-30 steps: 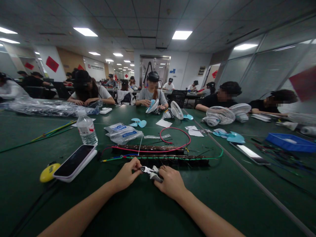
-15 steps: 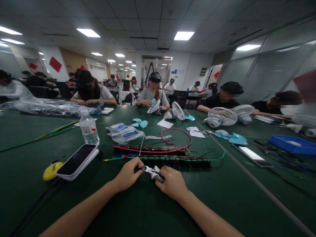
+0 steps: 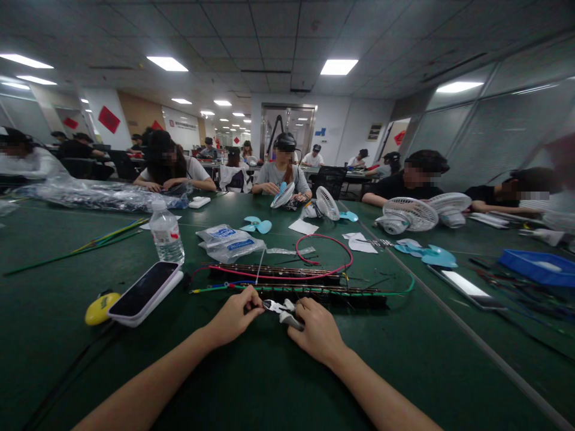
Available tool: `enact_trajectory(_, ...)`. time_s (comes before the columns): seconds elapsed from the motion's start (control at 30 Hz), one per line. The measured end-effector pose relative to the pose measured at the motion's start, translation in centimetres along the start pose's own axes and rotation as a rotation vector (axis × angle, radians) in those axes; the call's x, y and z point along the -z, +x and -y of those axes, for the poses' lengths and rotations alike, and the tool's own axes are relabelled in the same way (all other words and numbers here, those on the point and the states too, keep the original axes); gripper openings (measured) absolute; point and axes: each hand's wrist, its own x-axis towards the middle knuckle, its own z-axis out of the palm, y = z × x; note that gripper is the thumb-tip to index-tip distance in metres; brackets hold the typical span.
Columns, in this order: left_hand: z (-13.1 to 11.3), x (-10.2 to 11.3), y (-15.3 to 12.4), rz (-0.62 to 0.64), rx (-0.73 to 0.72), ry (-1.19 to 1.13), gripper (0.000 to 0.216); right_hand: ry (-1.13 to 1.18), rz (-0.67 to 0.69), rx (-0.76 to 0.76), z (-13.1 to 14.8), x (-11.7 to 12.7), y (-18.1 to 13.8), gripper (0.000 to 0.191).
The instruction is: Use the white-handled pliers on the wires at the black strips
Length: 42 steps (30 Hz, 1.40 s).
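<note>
My right hand (image 3: 318,330) is closed round the pale grey handles of diagonal cutters (image 3: 277,307), whose jaws point left. Close to the jaw tips, my left hand (image 3: 236,315) has its thumb and fingers pinched together; whatever lies between them is too small to make out. Just beyond both hands lie two long dark strips with copper-coloured bars (image 3: 274,272). A green wire (image 3: 399,293) runs along the nearer strip, and a red wire (image 3: 350,257) loops over the farther one. A white cable tie (image 3: 259,266) sticks up from the strips.
On the left are a phone (image 3: 144,291), a yellow tape measure (image 3: 101,308) and a water bottle (image 3: 166,233). Plastic bags (image 3: 231,244) lie beyond the strips. Fan parts (image 3: 406,214), a blue tray (image 3: 536,267) and another phone (image 3: 467,287) are to the right. Co-workers sit across the table.
The whole view has shifted slightly, so things appear a little farther right. Both hands keep nearly the same pose, with the cutter tips still beside my left fingers.
</note>
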Motion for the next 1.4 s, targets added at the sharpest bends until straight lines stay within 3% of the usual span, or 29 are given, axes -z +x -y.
enact_trajectory(0.73, 1.2, -0.4, -0.2, 0.014, 0.022, -0.019, 0.013, -0.004, -0.021, 0.086, 0.0, -0.6, -0.1, 0.015)
enact_trajectory(1.4, 0.8, -0.3, -0.2, 0.008, 0.007, -0.053, 0.013, -0.054, 0.054, 0.008, 0.5, -0.2, -0.1, 0.016)
